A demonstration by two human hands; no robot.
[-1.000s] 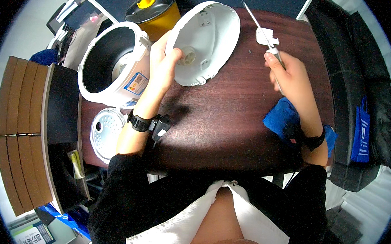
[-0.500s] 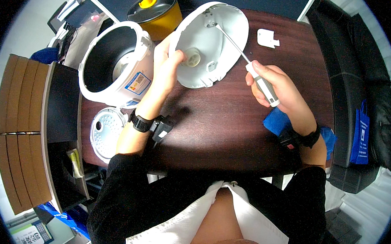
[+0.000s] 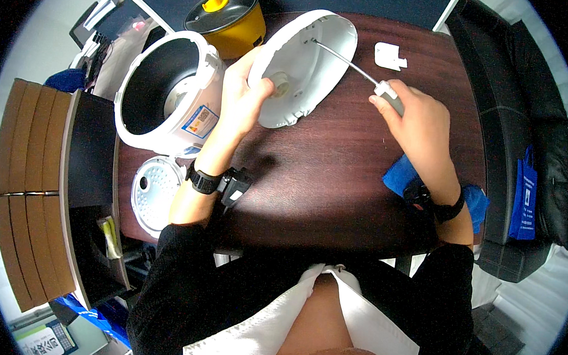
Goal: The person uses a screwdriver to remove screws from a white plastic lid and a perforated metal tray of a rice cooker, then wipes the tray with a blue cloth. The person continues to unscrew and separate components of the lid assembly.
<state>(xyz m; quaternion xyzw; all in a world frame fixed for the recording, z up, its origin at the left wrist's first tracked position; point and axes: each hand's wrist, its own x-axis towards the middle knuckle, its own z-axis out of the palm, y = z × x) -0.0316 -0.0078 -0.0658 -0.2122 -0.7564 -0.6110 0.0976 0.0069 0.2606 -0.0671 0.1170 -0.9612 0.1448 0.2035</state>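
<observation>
Shifted toward the desk's [image 3: 323, 180] far edge, the right hand [image 3: 424, 121] grips a screwdriver [image 3: 387, 91], best kept straight while the left hand [image 3: 242, 100] clasps the white cover [image 3: 307, 68].

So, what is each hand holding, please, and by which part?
The left hand holds the white shell by its left rim, thumb inside; the right hand holds the screwdriver by its handle.

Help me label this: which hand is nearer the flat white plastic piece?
Right. In view, the right hand is just below the piece; the left hand is farther left, gripping the curved white shell.
</observation>
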